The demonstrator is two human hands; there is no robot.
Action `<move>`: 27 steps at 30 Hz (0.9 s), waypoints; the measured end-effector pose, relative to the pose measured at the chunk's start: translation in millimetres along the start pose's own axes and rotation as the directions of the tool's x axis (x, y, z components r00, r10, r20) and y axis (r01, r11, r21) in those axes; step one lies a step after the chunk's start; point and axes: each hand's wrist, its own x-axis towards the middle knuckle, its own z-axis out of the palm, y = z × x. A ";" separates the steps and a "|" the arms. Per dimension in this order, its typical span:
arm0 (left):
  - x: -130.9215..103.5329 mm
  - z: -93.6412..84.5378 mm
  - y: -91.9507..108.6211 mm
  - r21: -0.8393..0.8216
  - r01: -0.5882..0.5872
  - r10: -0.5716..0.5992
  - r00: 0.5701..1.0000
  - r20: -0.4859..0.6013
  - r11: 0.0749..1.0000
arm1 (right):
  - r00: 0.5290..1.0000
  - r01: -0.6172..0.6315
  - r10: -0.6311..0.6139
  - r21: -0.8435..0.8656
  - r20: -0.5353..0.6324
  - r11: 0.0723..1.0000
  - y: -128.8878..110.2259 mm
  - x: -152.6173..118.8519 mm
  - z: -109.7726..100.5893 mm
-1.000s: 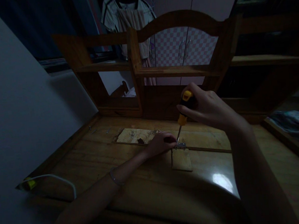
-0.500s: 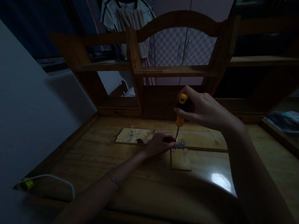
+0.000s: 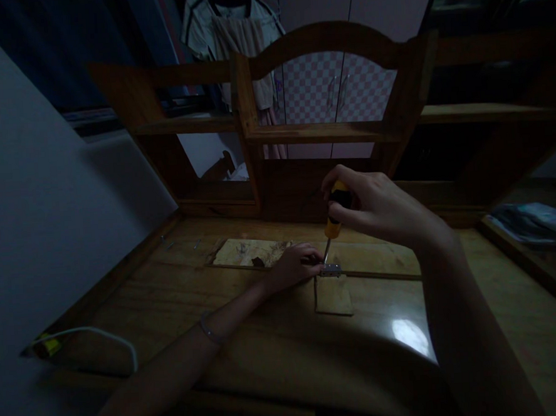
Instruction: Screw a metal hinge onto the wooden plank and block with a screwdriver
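Note:
My right hand (image 3: 362, 203) is wrapped round the yellow and black handle of a screwdriver (image 3: 332, 227). Its shaft slants down to the left end of a small metal hinge (image 3: 331, 270). My left hand (image 3: 295, 264) lies on the wood with its fingertips pinched together at that same end; whether they grip the hinge or a screw is hidden. Under the hinge are a long wooden board (image 3: 380, 258) and a short wooden piece (image 3: 333, 295) that juts toward me. The board's left part (image 3: 233, 253) looks rough and splintered, with a dark chip on it.
A wooden desk (image 3: 171, 315) carries the work, with a shelf unit (image 3: 320, 130) along its back. Small screws (image 3: 196, 244) lie at the back left. A white cable (image 3: 101, 332) and a yellow object (image 3: 52, 345) are at the left edge. Plastic-wrapped stuff (image 3: 524, 224) sits at the right.
The fingers of my right hand have shifted round the screwdriver handle, whose top is now more covered. My left hand stays at the hinge. The whole view has moved slightly.

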 end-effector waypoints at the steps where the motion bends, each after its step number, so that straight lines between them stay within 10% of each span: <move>1: -0.1 0.1 -0.2 -0.006 -0.006 0.006 1.000 -0.001 1.000 | 1.000 -0.003 0.003 0.001 0.003 1.000 0.1 -0.1 0.2; 27: -1.2 -6.2 10.7 0.021 0.015 -0.016 0.998 0.054 1.000 | 0.994 -0.093 0.096 -0.074 0.046 0.993 -4.0 -0.9 -1.8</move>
